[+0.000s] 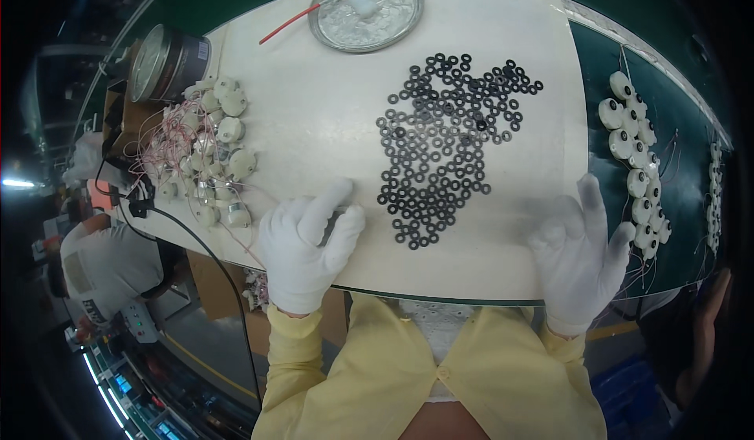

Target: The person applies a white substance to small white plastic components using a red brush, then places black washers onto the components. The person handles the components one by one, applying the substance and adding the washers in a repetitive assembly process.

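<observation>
Both my hands wear white gloves. My left hand (308,245) is over the front edge of the white board, thumb and forefinger apart with nothing visible between them. It is nearest the pile of white round motors with thin pink wires (206,153). My right hand (580,255) is open at the board's right side, thumb spread, beside a cluster of white round motors (640,157) with black rings at their centres. Between my hands and farther back, many small black rings (428,197) lie flat in a loose patch on the board.
A round metal lid (408,18) with pale grease and a red-handled brush (289,24) lies at the far edge. A metal can (177,67) stands back left. A black cable (212,251) hangs off the left side. Another person (110,267) is at the left; an arm (704,338) shows at right.
</observation>
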Available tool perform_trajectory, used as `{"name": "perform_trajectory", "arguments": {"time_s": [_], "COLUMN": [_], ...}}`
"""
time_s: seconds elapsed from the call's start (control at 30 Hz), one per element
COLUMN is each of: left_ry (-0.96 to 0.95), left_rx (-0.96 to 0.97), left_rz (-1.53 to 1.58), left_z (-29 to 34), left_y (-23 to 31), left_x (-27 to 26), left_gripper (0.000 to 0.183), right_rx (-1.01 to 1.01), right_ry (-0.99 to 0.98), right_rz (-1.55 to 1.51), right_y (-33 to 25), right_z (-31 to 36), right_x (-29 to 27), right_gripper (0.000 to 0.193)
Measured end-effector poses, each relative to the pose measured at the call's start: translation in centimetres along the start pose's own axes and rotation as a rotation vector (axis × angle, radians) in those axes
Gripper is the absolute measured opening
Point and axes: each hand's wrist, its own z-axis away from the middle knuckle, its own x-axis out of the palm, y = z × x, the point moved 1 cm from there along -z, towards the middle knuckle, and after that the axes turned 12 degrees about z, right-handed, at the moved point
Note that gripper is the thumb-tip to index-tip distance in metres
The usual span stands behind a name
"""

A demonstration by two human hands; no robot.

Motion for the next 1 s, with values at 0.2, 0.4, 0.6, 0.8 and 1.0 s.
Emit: {"name": "perform_trajectory", "arguments": {"time_s": [0.2,0.4,0.6,0.8,1.0], "left_ry": [-0.189,-0.235,-0.226,-0.218,-0.224], "left_rx": [0.08,-0.001,-0.027,0.008,0.039], "left_rz": [0.12,0.399,0.407,0.347,0.145], "left_z": [-1.3,-2.2,-2.2,-2.1,-2.0], "left_y": [0.0,-0.3,-0.5,-0.5,0.6], "left_x": [-1.6,-1.3,-0.4,-0.1,-0.4], "left_gripper": [0.031,0.024,0.026,0.033,0.039], "right_rx": [0.002,0.032,-0.033,-0.16,-0.171], "right_ry": [0.038,0.077,-0.021,-0.413,-0.399], "right_rz": [0.006,0.414,1.004,1.309,1.331], "right_y": [0.2,0.3,1.0,0.0,0.2], "right_z": [0.7,1.6,2.8,0.8,0.6], "right_x": [-0.2,0.3,1.5,1.2,1.7], "right_gripper": [0.073,0.076,0.068,0.063,0.062]}}
